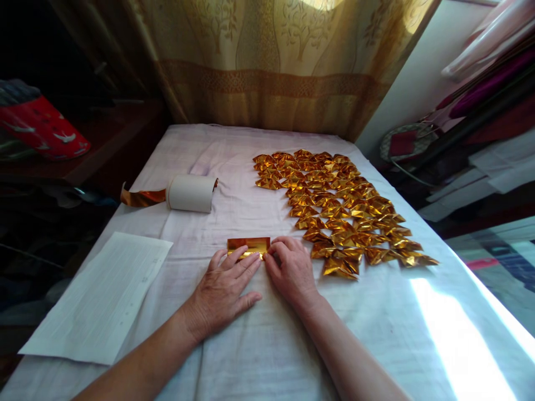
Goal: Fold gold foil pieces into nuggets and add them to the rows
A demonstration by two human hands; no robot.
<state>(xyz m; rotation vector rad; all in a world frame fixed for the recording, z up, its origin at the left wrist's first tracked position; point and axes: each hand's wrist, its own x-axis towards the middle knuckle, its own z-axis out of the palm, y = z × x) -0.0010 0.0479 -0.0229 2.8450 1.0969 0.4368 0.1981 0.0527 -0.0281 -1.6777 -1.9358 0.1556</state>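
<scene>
Left hand (228, 287): palm down, spread fairly flat, fingers extended over the near side of the foil strip, thumb held apart and pointing right; no grip closed around anything
Right hand (292, 270): fingers bent, tips gathered narrowly at the right end of the same strip; whether they pinch it or only touch it cannot be told
Foil strip (251, 243): one, gold, shiny, rectangular, lying lengthwise from left to right on the table (234, 147), directly before the person, its near side partly hidden by fingers
Folded gold pieces (334, 213): many, of creased foil, set in close, slightly slanting rows, to the right of the hands and reaching toward the far edge; the nearest lie just beyond the right hand
Roll (190, 194): one, on its side, pale outside, left of and farther off than the strip; a loose copper-gold tail (144, 198) trails from its left end
Paper sheet (100, 301): one, white, faintly lined, lying flat at the left, near the left forearm
Curtain (271, 83): gold-brown, tree pattern, patterned band, hanging behind the far edge
Red item (50, 128): white bird motifs, on a dark wooden surface (121, 139) at the left
</scene>
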